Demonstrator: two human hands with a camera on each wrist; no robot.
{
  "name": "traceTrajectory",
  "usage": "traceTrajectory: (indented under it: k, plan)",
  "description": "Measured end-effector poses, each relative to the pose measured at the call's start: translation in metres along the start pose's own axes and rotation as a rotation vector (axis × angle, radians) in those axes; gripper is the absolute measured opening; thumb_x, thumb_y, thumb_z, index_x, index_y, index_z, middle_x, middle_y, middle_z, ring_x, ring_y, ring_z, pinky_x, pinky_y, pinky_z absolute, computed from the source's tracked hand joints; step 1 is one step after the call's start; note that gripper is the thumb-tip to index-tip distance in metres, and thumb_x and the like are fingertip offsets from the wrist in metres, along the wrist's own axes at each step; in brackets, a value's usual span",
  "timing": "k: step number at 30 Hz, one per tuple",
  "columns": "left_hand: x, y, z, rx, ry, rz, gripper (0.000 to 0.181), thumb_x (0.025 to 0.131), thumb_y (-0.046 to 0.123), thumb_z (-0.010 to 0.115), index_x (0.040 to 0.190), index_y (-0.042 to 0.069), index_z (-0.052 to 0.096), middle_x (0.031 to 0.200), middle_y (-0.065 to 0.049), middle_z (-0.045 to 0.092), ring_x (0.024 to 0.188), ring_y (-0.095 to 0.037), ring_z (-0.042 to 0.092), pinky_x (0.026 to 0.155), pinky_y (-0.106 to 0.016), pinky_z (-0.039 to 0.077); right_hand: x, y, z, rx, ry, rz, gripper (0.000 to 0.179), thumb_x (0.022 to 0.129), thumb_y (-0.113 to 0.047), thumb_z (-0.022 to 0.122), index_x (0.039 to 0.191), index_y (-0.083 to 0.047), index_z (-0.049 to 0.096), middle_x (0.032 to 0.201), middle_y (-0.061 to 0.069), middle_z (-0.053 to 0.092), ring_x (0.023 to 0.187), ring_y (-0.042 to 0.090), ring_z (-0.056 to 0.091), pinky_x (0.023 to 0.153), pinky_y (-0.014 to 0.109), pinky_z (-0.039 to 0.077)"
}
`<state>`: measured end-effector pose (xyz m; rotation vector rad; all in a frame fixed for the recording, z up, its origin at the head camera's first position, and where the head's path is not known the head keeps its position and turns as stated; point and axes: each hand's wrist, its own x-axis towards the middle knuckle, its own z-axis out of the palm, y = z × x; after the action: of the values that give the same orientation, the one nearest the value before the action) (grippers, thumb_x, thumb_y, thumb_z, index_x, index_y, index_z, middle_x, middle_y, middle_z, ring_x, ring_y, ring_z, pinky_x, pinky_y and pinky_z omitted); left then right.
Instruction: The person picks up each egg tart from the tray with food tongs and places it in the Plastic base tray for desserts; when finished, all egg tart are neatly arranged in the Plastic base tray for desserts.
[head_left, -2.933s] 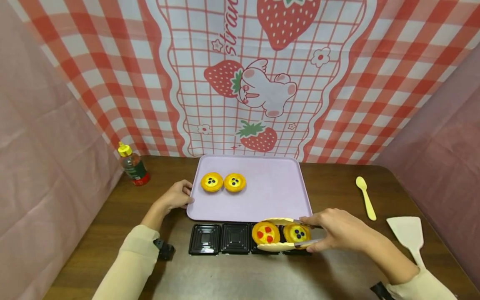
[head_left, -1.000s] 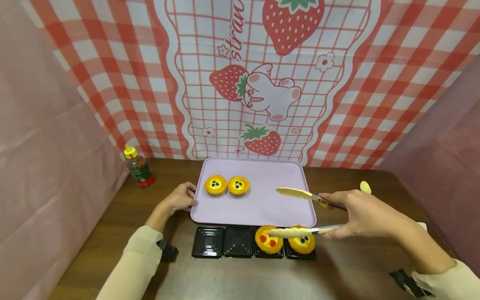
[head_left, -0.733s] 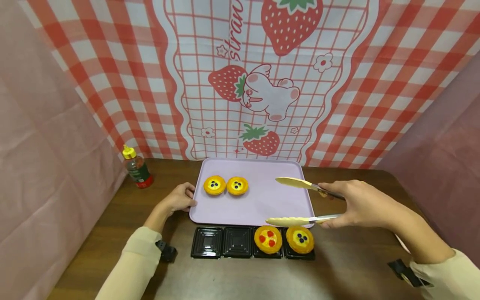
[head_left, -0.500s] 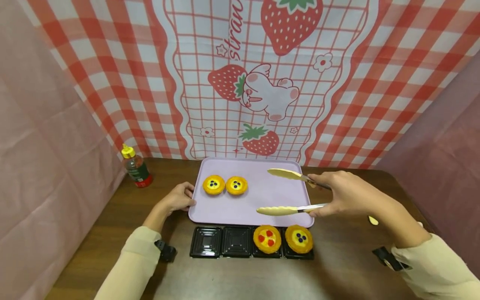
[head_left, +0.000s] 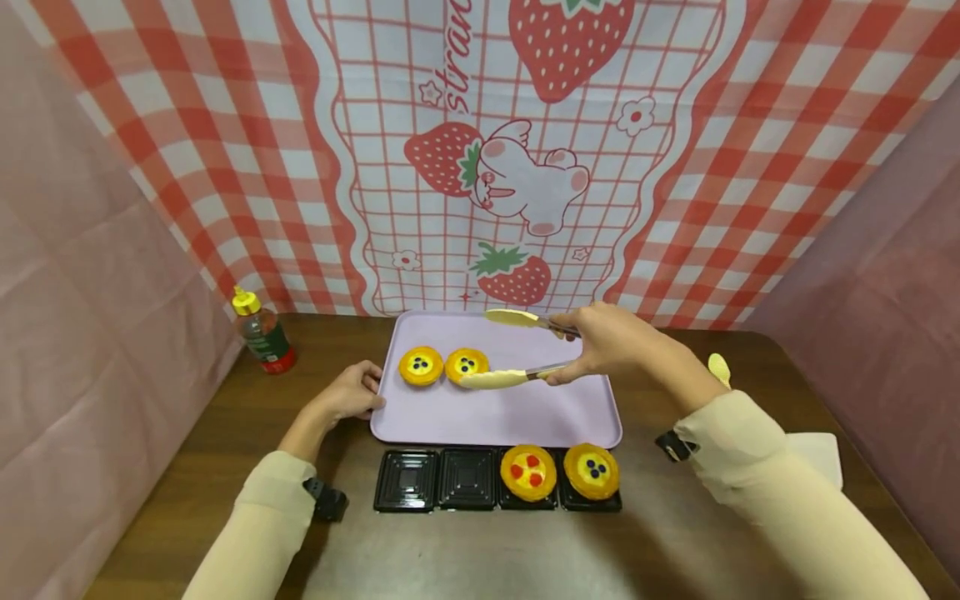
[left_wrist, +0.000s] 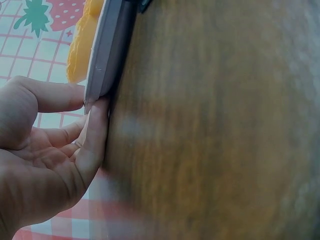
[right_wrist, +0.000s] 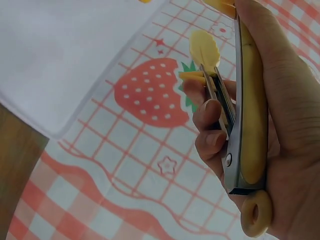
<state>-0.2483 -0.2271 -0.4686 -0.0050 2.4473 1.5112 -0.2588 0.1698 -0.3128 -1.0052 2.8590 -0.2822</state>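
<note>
Head view: the left hand (head_left: 351, 393) grips the near-left part of the lilac tray (head_left: 555, 417), which spans the space between both hands. Two berry-dotted tarts sit on it: the outer tart (head_left: 421, 367) just beside the left hand, the inner tart (head_left: 467, 363) farther toward the right hand (head_left: 607, 342). That hand holds the tongs (head_left: 498, 379), arms spread, over the tray; the lower tip covers part of the inner tart's edge, and I cannot tell whether they touch. Nearer the person than both hands, a row of black trays (head_left: 407, 481) has a red-topped tart (head_left: 528, 472) in its third square and a dark-dotted tart (head_left: 592, 472) in its fourth. A bottle (head_left: 264, 333) stands beyond the left hand; a spoon (head_left: 718, 368) and white spatula (head_left: 821, 457) lie outside the right, partly hidden by that arm.

Left wrist view: thumb above and a finger below pinch the tray's rim.

Right wrist view: the fingers curl round the tongs' handles.
</note>
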Motion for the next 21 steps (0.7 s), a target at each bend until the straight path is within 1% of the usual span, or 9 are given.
traceTrajectory:
  k: [5,9,13,15,18,21]
  plan:
    - [0.0,0.001,-0.001,0.009,-0.004,-0.004,0.046,0.077,-0.009,0.067,0.116,-0.011,0.045,0.09,-0.016,0.049,0.072,-0.022,0.055,0.057,-0.036,0.057,0.02,-0.005,0.009,0.008,-0.047,-0.01,0.089,0.069,-0.063,0.081,0.133,-0.003,0.062,0.101,0.003,0.068,0.083,0.016,0.061,0.073,0.036,0.054]
    - [0.001,0.002,-0.001,0.021,-0.016,-0.015,0.046,0.078,-0.008,0.068,0.118,-0.01,0.045,0.092,-0.017,0.049,0.074,-0.023,0.055,0.059,-0.036,0.058,0.031,-0.005,0.019,0.017,-0.068,0.008,0.085,0.07,-0.059,0.082,0.131,-0.003,0.063,0.092,0.0,0.065,0.075,0.015,0.055,0.066,0.031,0.048]
    - [0.003,0.002,-0.001,0.014,-0.018,-0.018,0.047,0.079,-0.008,0.068,0.12,-0.01,0.045,0.093,-0.017,0.048,0.075,-0.023,0.055,0.06,-0.037,0.058,0.04,-0.004,0.028,0.016,-0.08,0.036,0.078,0.07,-0.058,0.083,0.125,-0.004,0.067,0.085,0.0,0.063,0.07,0.015,0.051,0.061,0.03,0.043]
    - [0.003,0.002,-0.001,0.011,-0.017,-0.016,0.048,0.079,-0.008,0.068,0.12,-0.011,0.045,0.093,-0.017,0.049,0.075,-0.023,0.055,0.06,-0.037,0.058,0.044,-0.003,0.033,0.015,-0.1,0.045,0.073,0.07,-0.057,0.083,0.12,-0.006,0.069,0.082,0.0,0.062,0.069,0.015,0.05,0.06,0.029,0.042]
    - [0.002,0.0,-0.002,0.009,-0.015,-0.018,0.048,0.079,-0.008,0.068,0.121,-0.011,0.045,0.093,-0.017,0.049,0.074,-0.023,0.055,0.06,-0.037,0.058,0.049,-0.002,0.038,0.016,-0.136,0.062,0.07,0.071,-0.057,0.083,0.119,-0.008,0.07,0.078,-0.001,0.061,0.067,0.015,0.049,0.059,0.03,0.04]
    - [0.002,0.0,-0.002,0.005,-0.015,-0.019,0.048,0.079,-0.008,0.068,0.121,-0.011,0.045,0.093,-0.017,0.05,0.074,-0.023,0.055,0.06,-0.036,0.058,0.051,-0.001,0.042,0.008,-0.148,0.072,0.072,0.07,-0.058,0.082,0.121,-0.008,0.07,0.075,-0.002,0.06,0.066,0.015,0.048,0.058,0.03,0.039]
